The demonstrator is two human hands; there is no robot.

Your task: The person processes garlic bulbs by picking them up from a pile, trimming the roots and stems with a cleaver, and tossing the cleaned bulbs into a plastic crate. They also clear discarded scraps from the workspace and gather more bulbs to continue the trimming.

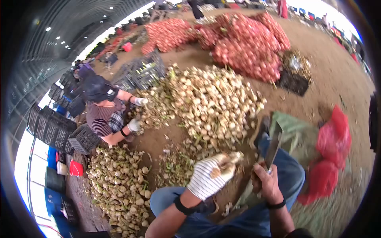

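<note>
My left hand (210, 176), in a white striped glove, is closed around a garlic bulb (235, 157), most of which the fingers hide. To its right, my bare right hand (266, 181) grips the handle of a knife (273, 150) whose broad blade points up and away from me. Knife and garlic are apart. Both hands are above my lap, between my knees. Just past them rises a large heap of pale garlic bulbs (210, 99). Leaf and stem scraps (178, 164) litter the ground beyond my left hand. A second garlic heap (117, 178) lies to the left.
A co-worker (104, 119) in a striped top and gloves sits at the heap's left side. Black crates (84, 139) and a red bucket (76, 168) stand at left. Full red mesh sacks (246, 47) lie behind the heap. Red plastic bags (333, 139) and green sheeting (295, 129) are at right.
</note>
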